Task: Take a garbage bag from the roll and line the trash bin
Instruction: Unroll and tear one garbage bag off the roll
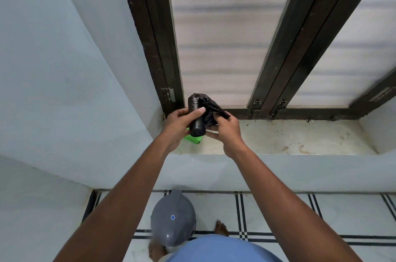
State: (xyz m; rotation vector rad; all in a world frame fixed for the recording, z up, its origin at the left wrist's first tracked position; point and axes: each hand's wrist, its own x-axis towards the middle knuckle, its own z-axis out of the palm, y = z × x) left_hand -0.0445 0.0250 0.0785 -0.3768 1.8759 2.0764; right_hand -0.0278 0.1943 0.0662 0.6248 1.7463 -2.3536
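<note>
Dark-framed window (225,36) above stained sill (300,137), green packet (192,139), striped floor tiles (300,218)

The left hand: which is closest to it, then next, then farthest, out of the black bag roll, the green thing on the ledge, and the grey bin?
From the left hand, in the head view:
1. Black bag roll: held in its fingers, just to its right.
2. Green thing: on the window ledge, right under the roll.
3. Grey bin: down on the floor by the feet, lid closed.
</note>
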